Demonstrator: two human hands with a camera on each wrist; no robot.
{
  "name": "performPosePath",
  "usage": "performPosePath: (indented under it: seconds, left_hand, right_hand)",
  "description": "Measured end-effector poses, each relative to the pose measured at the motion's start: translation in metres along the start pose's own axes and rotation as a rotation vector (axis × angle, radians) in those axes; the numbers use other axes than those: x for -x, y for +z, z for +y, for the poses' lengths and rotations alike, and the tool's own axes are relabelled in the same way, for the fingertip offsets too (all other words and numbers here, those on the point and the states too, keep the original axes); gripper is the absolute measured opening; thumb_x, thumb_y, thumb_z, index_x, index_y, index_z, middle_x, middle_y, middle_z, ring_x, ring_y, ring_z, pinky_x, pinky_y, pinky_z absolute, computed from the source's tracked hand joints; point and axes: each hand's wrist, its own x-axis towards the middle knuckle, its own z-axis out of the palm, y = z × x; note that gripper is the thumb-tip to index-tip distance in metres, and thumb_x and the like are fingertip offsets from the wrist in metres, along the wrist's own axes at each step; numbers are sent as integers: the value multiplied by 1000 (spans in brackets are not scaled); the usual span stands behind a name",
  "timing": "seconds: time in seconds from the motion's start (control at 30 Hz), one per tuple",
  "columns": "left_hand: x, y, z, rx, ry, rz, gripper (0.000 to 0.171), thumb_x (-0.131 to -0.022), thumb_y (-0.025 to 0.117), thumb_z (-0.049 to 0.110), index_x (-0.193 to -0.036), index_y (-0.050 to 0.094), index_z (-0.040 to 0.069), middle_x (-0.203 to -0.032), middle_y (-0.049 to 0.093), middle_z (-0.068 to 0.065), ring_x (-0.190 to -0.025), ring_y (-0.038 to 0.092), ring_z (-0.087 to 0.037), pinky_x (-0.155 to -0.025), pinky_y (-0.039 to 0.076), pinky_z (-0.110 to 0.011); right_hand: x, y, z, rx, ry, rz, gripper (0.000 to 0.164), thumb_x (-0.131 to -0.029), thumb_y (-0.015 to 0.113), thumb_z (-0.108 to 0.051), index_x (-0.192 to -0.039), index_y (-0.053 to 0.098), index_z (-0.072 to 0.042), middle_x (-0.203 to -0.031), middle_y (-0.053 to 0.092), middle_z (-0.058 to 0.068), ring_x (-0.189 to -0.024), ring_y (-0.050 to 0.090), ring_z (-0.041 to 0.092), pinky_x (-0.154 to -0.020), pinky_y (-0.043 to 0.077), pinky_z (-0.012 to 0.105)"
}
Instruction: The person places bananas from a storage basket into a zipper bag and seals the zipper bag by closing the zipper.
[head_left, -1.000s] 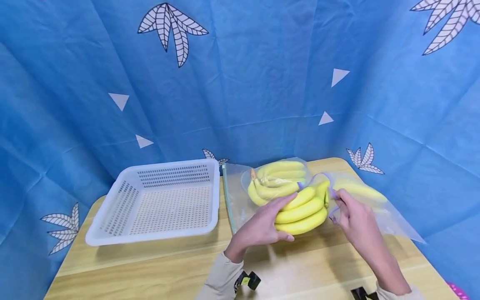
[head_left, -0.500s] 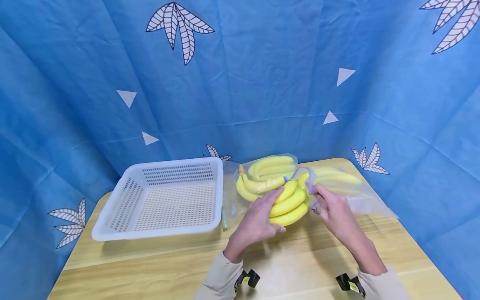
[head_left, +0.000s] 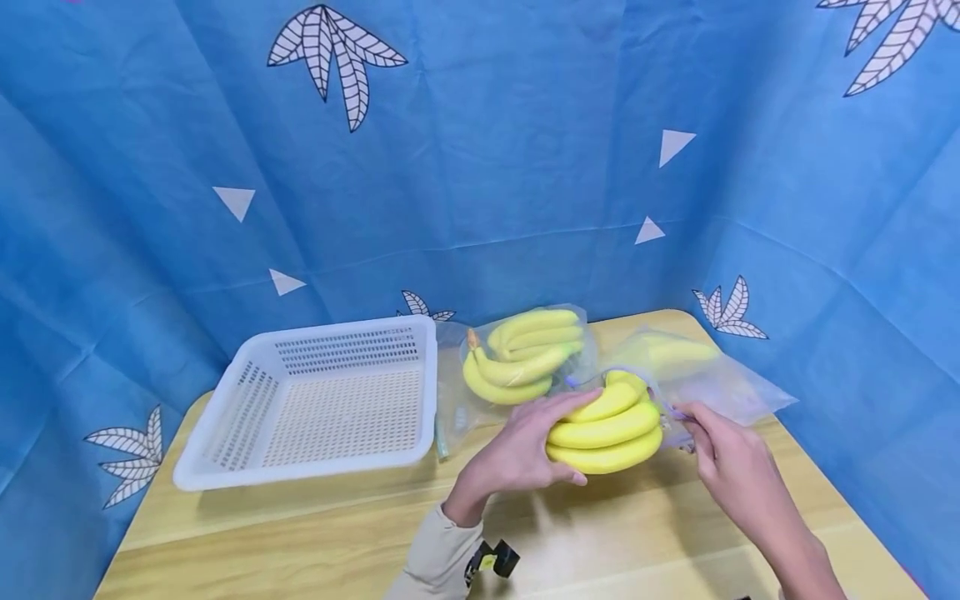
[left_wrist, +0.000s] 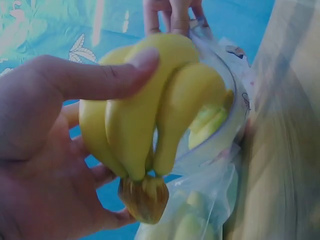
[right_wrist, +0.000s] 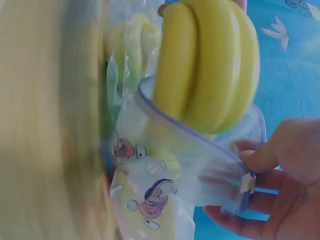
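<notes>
A bunch of yellow bananas (head_left: 607, 433) is gripped by my left hand (head_left: 517, 446), thumb on one side and fingers on the other. In the left wrist view its brown stem (left_wrist: 145, 200) points toward the camera. My right hand (head_left: 738, 458) pinches the purple-edged mouth of a clear slider bag (right_wrist: 190, 165) printed with cartoon figures. The bag's mouth is spread, and the banana tips sit at and just inside its rim. More bananas (head_left: 678, 350) show through the bag's far part. Left of it, a second clear bag (head_left: 450, 408) contains bananas (head_left: 517, 371).
A white perforated plastic basket (head_left: 337, 475) stands on the left of the wooden table (head_left: 300, 533), beside the second bag. A blue curtain (head_left: 510, 167) with leaf prints closes off the back and both sides.
The held bananas have turned, and their tips now point into the bag's mouth. My right hand has drawn the rim round them. The head view has shifted slightly.
</notes>
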Motion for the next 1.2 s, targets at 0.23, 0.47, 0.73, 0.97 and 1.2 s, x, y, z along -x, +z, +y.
performPosePath:
  seconds: [0.23, 0.47, 0.73, 0.97, 1.2]
  left_hand:
    - [-15, 24, -5, 137, -6, -2, 111, -70, 97, 28, -160, 34, 16, -155, 47, -4, -140, 46, -18, -116, 36, -35]
    - [-30, 58, -3, -77, -13, 83, 113, -60, 99, 44, -154, 44, 14, -151, 53, -1, -137, 49, -16, -116, 37, -38]
    - [-36, 71, 11, -349, -59, 54, 111, -65, 89, 62, -158, 39, 28, -148, 54, 11, -130, 51, -13, -101, 40, -38]
    - [-37, 81, 7, -297, -54, 65, 101, -73, 86, 58, -157, 40, 26, -147, 55, 10, -131, 48, -12, -105, 37, -36]
    - [-34, 83, -1, -202, -80, 39, 95, -70, 89, 54, -148, 53, 15, -141, 60, 6, -127, 51, -12, -107, 42, -32]
  right_hand:
    - [11, -8, 11, -1, 37, 29, 31, -86, 70, 14, -104, 72, -12, -87, 74, 4, -59, 43, 4, -51, 39, 24]
    - [22, -7, 12, 14, 40, 43, 34, -84, 71, 17, -102, 72, -12, -103, 77, 6, -87, 71, 28, -71, 48, 12]
    - [36, -4, 16, 25, 75, 61, 32, -78, 77, 16, -100, 72, -7, -104, 76, 12, -75, 68, 24, -61, 46, 9]
    - [44, -3, 19, 6, 136, 42, 29, -81, 76, 14, -100, 73, -8, -106, 76, 14, -76, 71, 26, -58, 47, 10]
    - [47, 0, 17, 2, 136, 58, 28, -81, 76, 13, -97, 73, -10, -104, 76, 15, -67, 57, 5, -53, 42, 14]
